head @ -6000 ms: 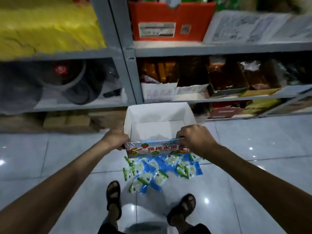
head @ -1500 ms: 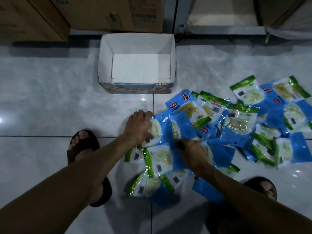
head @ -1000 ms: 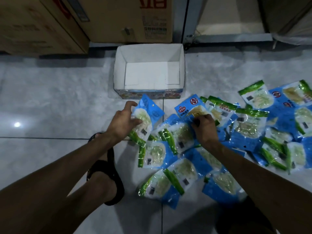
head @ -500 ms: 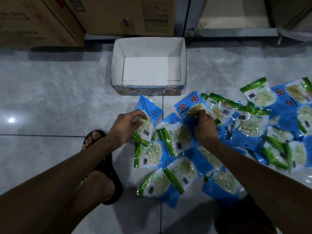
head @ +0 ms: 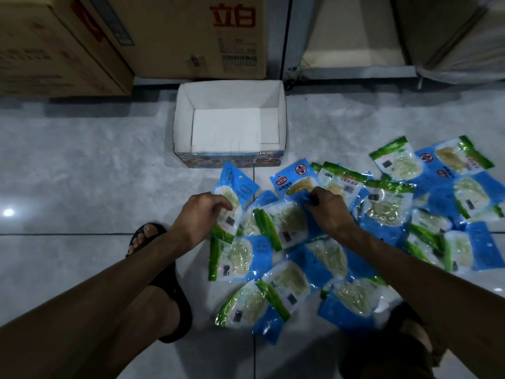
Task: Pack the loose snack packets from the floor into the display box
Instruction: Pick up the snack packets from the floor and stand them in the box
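The display box (head: 182, 124) stands on the grey floor tiles, white inside with nothing in it, its printed front wall toward me. Several blue and green snack packets (head: 388, 206) lie spread in front of it and to its right. My left hand (head: 199, 214) grips one blue packet (head: 235, 192) just below the box's front. My right hand (head: 328, 212) pinches the top edge of another packet (head: 287, 222) lying in the pile.
Brown cardboard cartons (head: 191, 36) stand behind the box at the back left. A shelf upright (head: 285, 36) and a low shelf sit at the back right. My sandalled left foot (head: 147, 236) is beside the pile, my right foot (head: 410, 332) at its near edge.
Six seconds ago both hands held the box above the pile; it now stands on the floor. In the last second my left hand closed round one packet and my right took another's edge.
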A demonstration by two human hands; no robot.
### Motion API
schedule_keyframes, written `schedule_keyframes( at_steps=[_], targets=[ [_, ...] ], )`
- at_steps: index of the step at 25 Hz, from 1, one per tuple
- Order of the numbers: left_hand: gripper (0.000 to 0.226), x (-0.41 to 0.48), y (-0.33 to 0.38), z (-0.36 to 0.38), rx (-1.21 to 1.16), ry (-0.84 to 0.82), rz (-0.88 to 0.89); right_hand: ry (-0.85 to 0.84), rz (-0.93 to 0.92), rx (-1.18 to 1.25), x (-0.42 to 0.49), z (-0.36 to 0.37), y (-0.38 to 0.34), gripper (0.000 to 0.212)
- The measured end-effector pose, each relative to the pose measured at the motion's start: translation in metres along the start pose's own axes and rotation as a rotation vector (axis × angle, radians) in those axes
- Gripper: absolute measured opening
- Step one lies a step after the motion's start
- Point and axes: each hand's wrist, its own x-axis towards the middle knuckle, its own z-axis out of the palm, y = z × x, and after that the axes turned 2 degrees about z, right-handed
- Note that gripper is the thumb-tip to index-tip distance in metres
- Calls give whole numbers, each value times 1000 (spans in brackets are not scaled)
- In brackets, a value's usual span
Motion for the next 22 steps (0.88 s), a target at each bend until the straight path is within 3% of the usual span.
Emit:
schedule_keyframes(
  at_steps=[3, 7, 9, 14, 15, 18, 22],
  targets=[
    [29, -9, 29, -25, 99, 47, 43, -13, -115, 20, -22, -54, -26, 27],
    [33, -31, 88, -73, 242, 113, 189, -105, -178, 138, -63, -126, -73, 56],
    [33, -50, 120, -95, 299, 87, 261, -144, -142, 300, -85, -150, -97, 46],
    [81, -94, 177, -123, 461, -88, 309, -317, 134, 918, -115, -162, -136, 13],
    [78, -99, 179, -123, 482, -72, 326, -345, 200, 1004, -115, -161, -138, 12],
    [37, -102, 173, -120, 367, 78, 353, -454, 293, 1181, -118, -156, -139, 17],
    [21, -89, 161, -129, -19, 77, 163, -565, 196, 1272, -119, -163, -128, 36]
  ],
)
